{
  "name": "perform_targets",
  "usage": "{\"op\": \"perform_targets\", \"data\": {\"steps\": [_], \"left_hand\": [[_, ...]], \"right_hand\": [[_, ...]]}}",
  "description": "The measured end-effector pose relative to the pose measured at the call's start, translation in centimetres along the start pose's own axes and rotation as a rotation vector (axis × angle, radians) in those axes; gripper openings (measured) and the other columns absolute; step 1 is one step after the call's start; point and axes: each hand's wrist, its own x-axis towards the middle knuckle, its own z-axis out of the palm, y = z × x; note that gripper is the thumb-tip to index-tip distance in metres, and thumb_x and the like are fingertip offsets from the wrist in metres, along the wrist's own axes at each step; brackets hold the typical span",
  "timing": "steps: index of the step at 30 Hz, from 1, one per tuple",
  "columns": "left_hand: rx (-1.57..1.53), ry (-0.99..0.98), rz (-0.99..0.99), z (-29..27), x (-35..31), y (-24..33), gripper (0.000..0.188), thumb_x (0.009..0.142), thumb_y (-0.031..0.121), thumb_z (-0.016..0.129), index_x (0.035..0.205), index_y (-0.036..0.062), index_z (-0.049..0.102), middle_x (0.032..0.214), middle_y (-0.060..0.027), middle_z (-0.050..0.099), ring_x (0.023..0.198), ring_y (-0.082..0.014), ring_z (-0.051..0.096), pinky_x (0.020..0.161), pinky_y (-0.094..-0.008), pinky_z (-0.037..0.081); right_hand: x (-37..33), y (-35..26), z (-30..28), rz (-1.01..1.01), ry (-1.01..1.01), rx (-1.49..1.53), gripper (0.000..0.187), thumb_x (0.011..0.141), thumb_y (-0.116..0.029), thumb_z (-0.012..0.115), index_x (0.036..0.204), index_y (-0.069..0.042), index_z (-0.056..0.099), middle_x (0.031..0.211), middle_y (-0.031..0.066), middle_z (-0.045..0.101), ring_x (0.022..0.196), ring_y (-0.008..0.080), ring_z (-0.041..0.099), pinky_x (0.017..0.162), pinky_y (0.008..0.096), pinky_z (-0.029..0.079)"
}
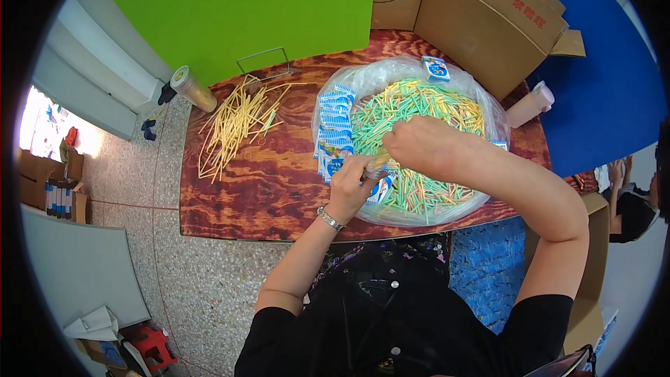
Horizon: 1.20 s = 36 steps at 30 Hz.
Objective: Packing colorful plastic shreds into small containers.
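A large clear plastic bag (394,70) lies spread on the table, filled with short thin green, yellow and pink sticks (433,108). At its near left side my left hand (347,188) is closed round a small clear packet (377,165) with yellowish sticks in it. My right hand (422,143) is just above the packet, over the pile, its fingers curled together; what they hold, if anything, is hidden. Blue-and-white printed cards (336,122) lie overlapped along the bag's left edge. Another small blue-and-white card pack (435,68) rests at the back edge.
Long pale yellow sticks (241,126) lie loose on the red-brown wooden table (279,188), by a wire stand (269,68) and a clear cylinder (194,91). Cardboard boxes (488,21) stand behind, with a pinkish bottle (530,105) at right. Another person (631,209) is at far right.
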Motion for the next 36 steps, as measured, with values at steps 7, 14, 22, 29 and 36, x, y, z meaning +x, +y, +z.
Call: {"op": "perform_targets", "data": {"steps": [7, 14, 22, 29, 36], "left_hand": [[-0.030, 0.013, 0.021, -0.3, 0.7, 0.1, 0.040, 0.070, 0.015, 0.084, 0.099, 0.0003, 0.061, 0.078, -0.0099, 0.062, 0.067, -0.0257, 0.063, 0.059, -0.0336, 0.049], [-0.075, -0.015, -0.109, -0.1, -0.5, -0.9, 0.039, 0.074, 0.011, 0.080, 0.106, 0.0010, 0.061, 0.083, -0.0130, 0.064, 0.070, -0.0277, 0.065, 0.060, -0.0348, 0.051], [0.100, -0.039, -0.312, -3.8, -4.3, -4.0, 0.041, 0.080, 0.012, 0.073, 0.116, -0.0003, 0.059, 0.096, -0.0198, 0.066, 0.081, -0.0318, 0.066, 0.068, -0.0374, 0.052], [0.453, -0.069, -0.102, -4.1, -5.2, -4.6, 0.033, 0.079, 0.009, 0.070, 0.111, 0.0077, 0.064, 0.104, -0.0112, 0.061, 0.095, -0.0287, 0.057, 0.082, -0.0369, 0.048], [0.388, -0.157, -0.205, -3.0, -4.5, -5.4, 0.028, 0.080, 0.010, 0.069, 0.108, 0.0086, 0.066, 0.096, -0.0102, 0.062, 0.091, -0.0283, 0.058, 0.078, -0.0370, 0.049]], "right_hand": [[-1.2, 0.7, 0.4, -0.010, 0.322, 0.395, 0.051, 0.077, -0.006, 0.068, 0.124, -0.003, 0.048, 0.107, 0.0178, 0.059, 0.098, 0.0352, 0.062, 0.080, 0.0416, 0.053], [-0.1, 0.4, 4.6, -0.138, 0.739, 0.489, 0.047, 0.079, -0.005, 0.066, 0.123, -0.006, 0.051, 0.110, 0.0151, 0.061, 0.098, 0.0335, 0.060, 0.081, 0.0437, 0.051], [7.2, -1.9, 11.2, 0.070, 0.709, 0.763, 0.019, 0.079, -0.010, 0.068, 0.098, -0.007, 0.063, 0.085, 0.0148, 0.066, 0.078, 0.0317, 0.065, 0.067, 0.0392, 0.051], [10.4, -1.5, 15.7, 0.365, 0.686, 0.668, 0.024, 0.081, -0.020, 0.069, 0.100, -0.009, 0.059, 0.095, 0.0153, 0.065, 0.088, 0.0339, 0.064, 0.070, 0.0428, 0.052], [7.8, -0.9, 16.5, 0.366, 0.417, 0.357, 0.040, 0.070, -0.030, 0.078, 0.098, -0.008, 0.060, 0.092, 0.0093, 0.063, 0.095, 0.0288, 0.060, 0.073, 0.0398, 0.054]]}}
